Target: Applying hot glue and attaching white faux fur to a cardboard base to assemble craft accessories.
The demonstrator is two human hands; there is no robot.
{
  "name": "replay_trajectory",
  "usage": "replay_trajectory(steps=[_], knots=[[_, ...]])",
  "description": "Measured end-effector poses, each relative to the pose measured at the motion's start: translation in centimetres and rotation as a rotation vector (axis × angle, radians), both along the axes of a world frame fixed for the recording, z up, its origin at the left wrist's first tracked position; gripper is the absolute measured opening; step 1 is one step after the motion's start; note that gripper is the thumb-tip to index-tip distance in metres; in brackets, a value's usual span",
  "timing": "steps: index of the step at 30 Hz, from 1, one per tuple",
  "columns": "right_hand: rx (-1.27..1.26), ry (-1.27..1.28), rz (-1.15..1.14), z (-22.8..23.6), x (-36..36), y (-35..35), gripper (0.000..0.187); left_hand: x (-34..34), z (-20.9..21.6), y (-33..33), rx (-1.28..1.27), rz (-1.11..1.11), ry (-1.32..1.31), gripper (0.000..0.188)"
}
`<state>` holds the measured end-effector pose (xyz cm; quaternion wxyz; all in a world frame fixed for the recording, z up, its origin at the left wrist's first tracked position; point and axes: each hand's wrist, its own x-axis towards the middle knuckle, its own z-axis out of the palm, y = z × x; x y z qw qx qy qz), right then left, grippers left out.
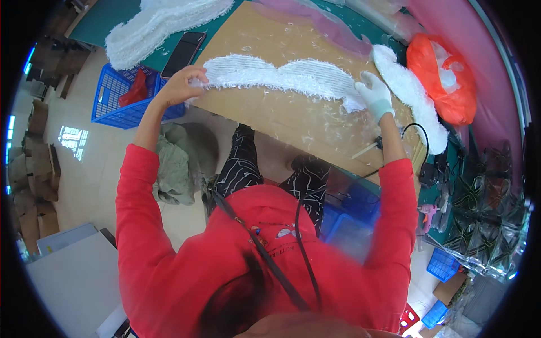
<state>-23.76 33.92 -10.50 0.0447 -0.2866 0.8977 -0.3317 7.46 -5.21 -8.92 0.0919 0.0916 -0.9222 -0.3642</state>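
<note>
A long white fringed fabric piece (282, 77), shaped like a pair of wings with a notch in the middle, lies across a brown cardboard sheet (253, 110). Its ribbed face is up and its edges are shaggy. My left hand (183, 84), bare, pinches the piece's left end between thumb and fingers. At the other end my right hand (374, 96), in a white glove, has thumb and fingers closed on the tip. Loose white fluff is scattered over the cardboard.
More fluffy white pieces (163, 28) lie at the far left, one white piece (411, 96) at the right beside an orange plastic bag (442, 79). A phone (183, 53) rests near a blue basket (127, 96). A black cable (420, 128) and pink glue gun (428, 217) are at the right.
</note>
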Motion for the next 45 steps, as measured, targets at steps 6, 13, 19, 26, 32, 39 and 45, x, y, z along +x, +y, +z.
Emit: replay_trajectory(steps=[6,13,19,26,32,39,45], knots=[[0.228,0.133,0.100,-0.1,-1.8,-4.8,0.063,0.3,1.8,-1.1,0.385,0.116,-0.229,0.018],[0.510,0.061,0.127,1.8,-0.3,-7.7,0.048,-4.8,-0.5,-1.6,0.013,0.422,0.107,0.031],[0.558,-0.007,0.028,3.0,1.0,-7.6,0.033,-6.1,-3.1,-1.9,-0.194,0.251,-0.081,0.026],[0.197,0.059,-0.039,1.4,-3.9,-3.3,0.031,-7.7,-1.9,-1.8,0.003,0.189,0.046,0.018],[-0.209,0.135,-0.033,7.3,-0.2,-2.0,0.024,-6.8,5.2,-0.6,0.226,0.203,0.369,0.013],[-0.307,-0.100,-0.035,9.2,1.1,0.0,0.023,-6.5,6.2,0.4,0.250,0.198,0.369,0.012],[-0.344,-0.162,0.018,9.9,1.3,2.3,0.020,-6.3,7.1,1.1,0.428,0.147,0.514,0.017]])
